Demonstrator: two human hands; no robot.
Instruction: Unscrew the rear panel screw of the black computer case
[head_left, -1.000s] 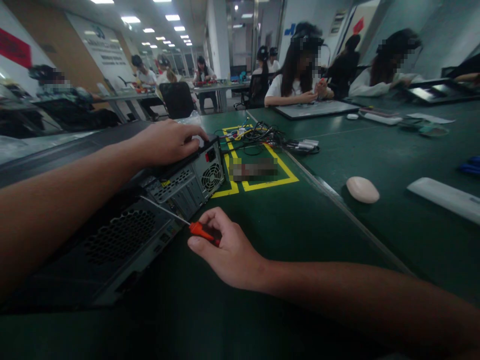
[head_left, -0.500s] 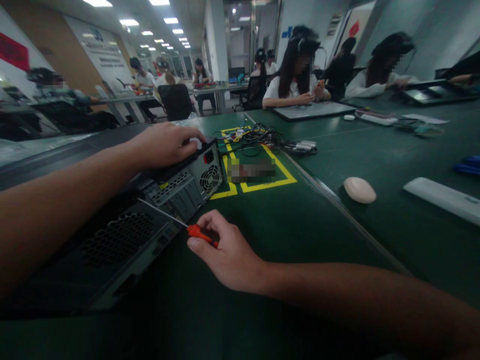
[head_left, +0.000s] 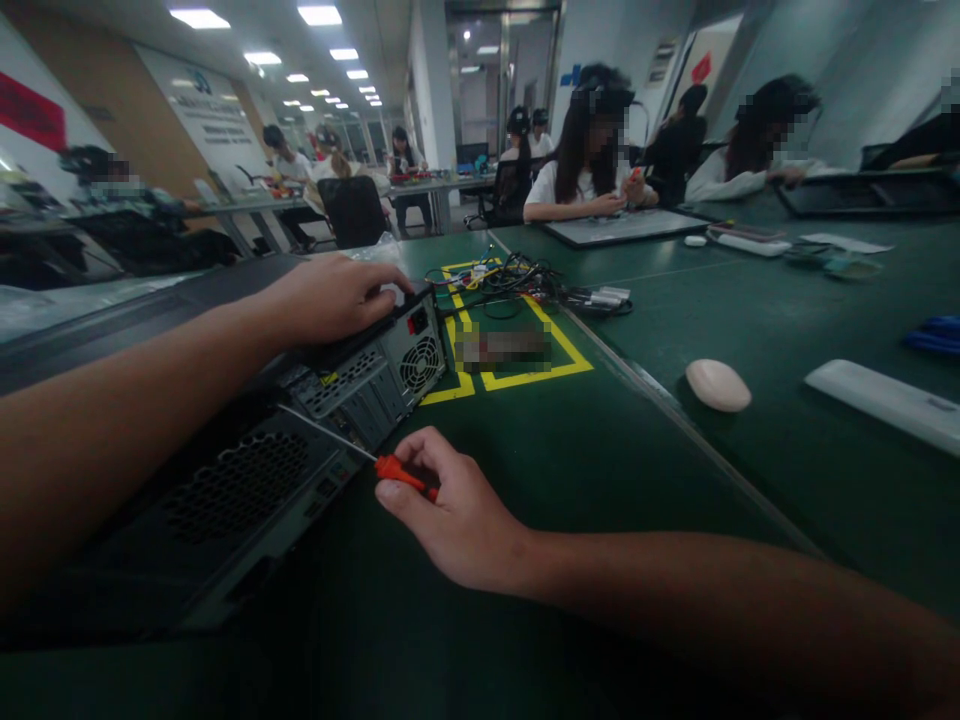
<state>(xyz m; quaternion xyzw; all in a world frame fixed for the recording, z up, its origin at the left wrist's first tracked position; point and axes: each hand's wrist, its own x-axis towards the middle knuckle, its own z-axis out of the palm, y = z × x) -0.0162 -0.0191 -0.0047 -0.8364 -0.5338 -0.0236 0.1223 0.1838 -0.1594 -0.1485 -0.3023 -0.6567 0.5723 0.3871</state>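
Observation:
A black desktop computer case (head_left: 187,590) lies on the left of the green table, its metal back panel with fan grille and power socket turned toward the right. On its upper edge rests my left hand (head_left: 334,295), fingers reaching forward and apart, the thumb close to the surface. My right hand (head_left: 457,510) is closed round the orange-and-black handle of a screwdriver (head_left: 394,470). The thin shaft runs up and left to the case, near the joint between back panel and side. Where exactly the tip sits is too dark to tell.
Beyond the case lies a bundle of cables (head_left: 525,280) near yellow tape marks (head_left: 540,378) and a blurred-out object. To the right are a pale rounded object (head_left: 718,385) and a long white object (head_left: 885,400). Co-workers sit across the table, one behind a flat panel (head_left: 630,226).
Both hands and the screwdriver keep nearly the same place on the case. The view has shifted slightly. At far right, a co-worker's dark panel has changed its tilt.

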